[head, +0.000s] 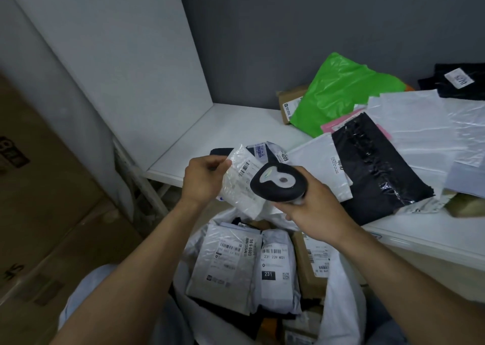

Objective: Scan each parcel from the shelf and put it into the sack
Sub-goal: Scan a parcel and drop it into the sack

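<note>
We pinch a white parcel (240, 189) in our left hand (203, 179) and grip a black scanner (278, 183) in our right hand (312, 213), above the open sack (343, 292) of labelled packets (225, 260), beside the cluttered shelf (228, 129).

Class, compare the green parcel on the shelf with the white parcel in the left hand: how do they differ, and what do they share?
The green parcel is bright green; the white parcel is pale. The green parcel lies on the shelf among others; the white parcel is held up by the left hand, by the scanner. The white parcel shows a barcode label; the green parcel shows none. Both are crinkled plastic bags.
</note>
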